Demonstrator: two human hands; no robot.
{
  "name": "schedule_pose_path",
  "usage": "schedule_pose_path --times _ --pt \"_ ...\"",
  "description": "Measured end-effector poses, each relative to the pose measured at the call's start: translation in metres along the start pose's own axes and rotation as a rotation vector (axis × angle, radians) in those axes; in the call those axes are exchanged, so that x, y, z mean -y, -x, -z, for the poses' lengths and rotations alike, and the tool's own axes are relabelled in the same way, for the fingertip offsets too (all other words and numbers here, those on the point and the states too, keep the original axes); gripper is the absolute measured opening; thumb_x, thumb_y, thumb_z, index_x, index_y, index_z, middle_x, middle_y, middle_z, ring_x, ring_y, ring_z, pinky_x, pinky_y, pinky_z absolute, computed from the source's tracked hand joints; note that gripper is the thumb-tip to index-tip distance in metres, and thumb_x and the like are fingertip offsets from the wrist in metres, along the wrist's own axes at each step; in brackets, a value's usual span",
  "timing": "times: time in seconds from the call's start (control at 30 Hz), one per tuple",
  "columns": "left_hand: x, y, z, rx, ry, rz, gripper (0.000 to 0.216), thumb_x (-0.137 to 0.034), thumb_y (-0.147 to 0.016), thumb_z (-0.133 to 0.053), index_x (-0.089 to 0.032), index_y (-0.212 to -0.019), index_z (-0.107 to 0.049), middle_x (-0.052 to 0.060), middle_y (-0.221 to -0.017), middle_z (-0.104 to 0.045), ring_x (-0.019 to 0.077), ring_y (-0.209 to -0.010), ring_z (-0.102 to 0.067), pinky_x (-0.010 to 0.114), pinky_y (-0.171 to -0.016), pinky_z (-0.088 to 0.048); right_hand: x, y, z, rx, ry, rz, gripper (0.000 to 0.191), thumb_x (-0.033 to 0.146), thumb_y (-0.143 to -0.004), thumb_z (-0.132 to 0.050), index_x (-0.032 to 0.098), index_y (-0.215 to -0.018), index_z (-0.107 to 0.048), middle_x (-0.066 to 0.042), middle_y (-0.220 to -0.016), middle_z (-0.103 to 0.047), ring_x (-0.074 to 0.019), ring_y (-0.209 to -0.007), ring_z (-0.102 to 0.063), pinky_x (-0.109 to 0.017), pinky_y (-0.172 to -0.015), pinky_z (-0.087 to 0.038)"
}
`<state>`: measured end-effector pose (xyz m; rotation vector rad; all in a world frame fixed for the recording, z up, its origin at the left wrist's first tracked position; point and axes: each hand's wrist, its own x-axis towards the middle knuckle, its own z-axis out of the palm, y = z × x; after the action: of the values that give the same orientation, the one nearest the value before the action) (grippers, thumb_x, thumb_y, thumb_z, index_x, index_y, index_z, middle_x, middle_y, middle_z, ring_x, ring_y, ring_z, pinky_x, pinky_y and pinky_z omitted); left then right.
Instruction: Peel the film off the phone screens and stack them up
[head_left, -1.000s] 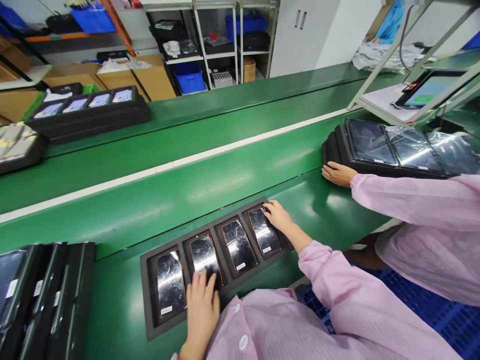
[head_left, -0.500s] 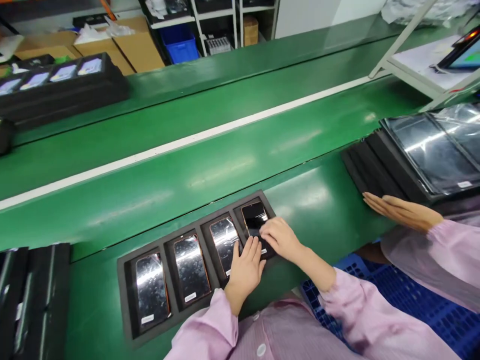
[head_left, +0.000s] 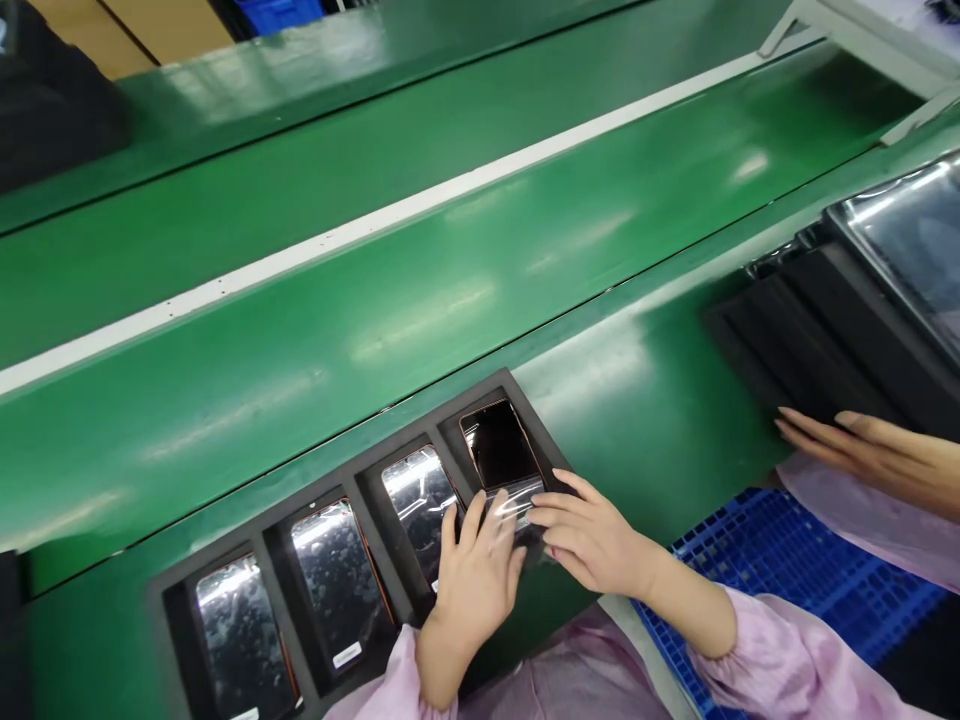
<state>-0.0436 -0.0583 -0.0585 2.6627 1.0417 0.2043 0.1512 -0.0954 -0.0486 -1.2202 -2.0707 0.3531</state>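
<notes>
A black foam tray (head_left: 262, 540) holds several smartphones, one to each compartment. The rightmost phone (head_left: 499, 445) has a glossy black screen at its top; over its lower part a clear film (head_left: 519, 497) is lifted and catches the light. My right hand (head_left: 596, 535) has the film's right side between thumb and fingers. My left hand (head_left: 476, 570) is spread over the film's left side and the tray wall, its fingers apart. Just left of it lies another phone (head_left: 420, 505), shiny and speckled. Two more phones, a middle one (head_left: 341, 575) and a left one (head_left: 244, 635), carry white labels.
A green bench with a conveyor (head_left: 420, 290) and white strip (head_left: 330, 240) runs across. At right, a co-worker's hand (head_left: 877, 455) touches stacked black foam trays (head_left: 832, 330). Below is a blue plastic crate (head_left: 795, 560); a white stand (head_left: 862, 45) rises at upper right.
The film on the rightmost phone has lifted off its upper screen toward me. My right hand has moved down and opened its fingers wider. The whole view has shifted closer.
</notes>
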Motion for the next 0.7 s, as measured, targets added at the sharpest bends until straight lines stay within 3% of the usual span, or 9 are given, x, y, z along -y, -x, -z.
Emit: schedule_pose_path --times 0.13,0.27,0.47,0.53,0.6,0.7 --pt "0.02 -0.022 0.007 -0.041 -0.042 0.069 0.031 -0.022 -0.089 -0.04 -0.018 -0.107 -0.065 0.009 -0.122 -0.063 0.0323 -0.121 -0.047 0.052 -0.103 -0.024 -0.015 -0.008 -0.005 0.077 0.004 0.091 0.02 0.007 -0.085 -0.041 0.016 -0.094 -0.056 -0.009 -0.107 -0.069 -0.0209 -0.109 -0.06 -0.04 -0.097 -0.049" --pt "0.047 -0.047 0.013 -0.055 -0.069 0.07 0.029 -0.016 -0.088 -0.041 -0.019 -0.101 -0.066 0.007 -0.122 -0.064 0.0324 -0.119 -0.047 0.053 -0.1 -0.028 -0.032 -0.021 -0.006 0.251 0.046 0.195 0.022 0.008 -0.089 -0.043 0.018 -0.087 -0.062 -0.006 -0.112 -0.068 -0.0205 -0.112 -0.059 -0.033 -0.088 -0.054" --pt "0.066 -0.06 0.014 0.002 -0.075 -0.021 0.035 -0.014 -0.087 -0.041 -0.022 -0.113 -0.063 0.004 -0.121 -0.064 0.0305 -0.115 -0.049 0.049 -0.094 -0.034 -0.061 -0.05 0.003 0.448 0.115 0.271 0.026 0.009 -0.088 -0.046 0.019 -0.102 -0.065 -0.006 -0.122 -0.063 -0.0221 -0.122 -0.05 -0.045 -0.106 -0.038" --pt "0.066 -0.06 0.013 -0.017 -0.088 -0.032 0.034 -0.013 -0.087 -0.042 -0.021 -0.112 -0.064 0.004 -0.121 -0.065 0.0299 -0.114 -0.051 0.048 -0.093 -0.036 -0.071 -0.06 0.007 0.432 0.15 0.22 0.031 0.006 -0.088 -0.041 0.019 -0.104 -0.065 -0.006 -0.119 -0.064 -0.0225 -0.12 -0.051 -0.047 -0.105 -0.036" --pt "0.065 -0.06 0.012 -0.054 -0.098 -0.056 0.032 -0.013 -0.087 -0.043 -0.021 -0.11 -0.064 0.003 -0.12 -0.065 0.0298 -0.112 -0.052 0.048 -0.092 -0.037 -0.078 -0.07 0.011 0.355 0.205 0.067 0.029 0.009 -0.088 -0.042 0.018 -0.104 -0.065 -0.007 -0.115 -0.066 -0.0245 -0.114 -0.053 -0.048 -0.098 -0.04" --pt "0.065 -0.06 0.011 -0.106 -0.119 -0.091 0.029 -0.013 -0.086 -0.046 -0.02 -0.105 -0.066 0.003 -0.118 -0.066 0.0302 -0.108 -0.054 0.048 -0.088 -0.039 -0.081 -0.085 0.014 0.248 0.308 -0.21 0.019 0.026 -0.084 -0.06 0.015 -0.097 -0.067 -0.013 -0.112 -0.064 -0.029 -0.107 -0.051 -0.045 -0.086 -0.043"
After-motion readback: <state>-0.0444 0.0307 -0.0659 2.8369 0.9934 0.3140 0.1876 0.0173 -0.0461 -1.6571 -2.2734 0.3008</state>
